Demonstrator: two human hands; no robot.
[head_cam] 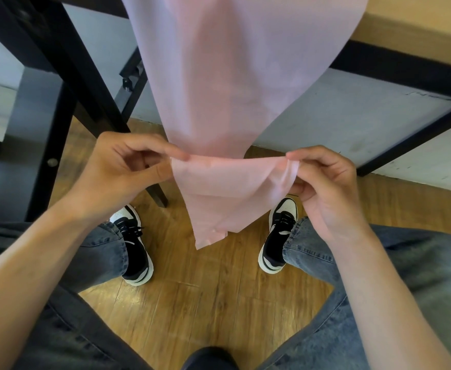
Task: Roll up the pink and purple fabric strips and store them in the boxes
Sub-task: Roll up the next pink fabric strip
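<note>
Observed from the head view: a long strip of thin pink fabric (219,76) hangs from the top centre of the frame down to mid-frame, where it folds over and its free end drops toward the lower centre, ending above the wooden plank floor (205,303).

The left hand (128,169), at centre left, pinches the left edge of the fold between thumb and forefinger; the other fingers are curled in. The right hand (323,182), at centre right, pinches the right edge of the fold, where the cloth is bunched and creased against the fingertips. The fabric is stretched level between the two hands.

A light wooden tabletop with a black metal frame (405,30) occupies the upper right; the strip passes in front of its edge. A black table leg (66,76) runs diagonally through the upper left.

Below the hands, the person's blue denim trouser legs (379,276) and black-and-white lace-up sneakers (136,249) rest on the floor, one on either side of the hanging fabric end.
</note>
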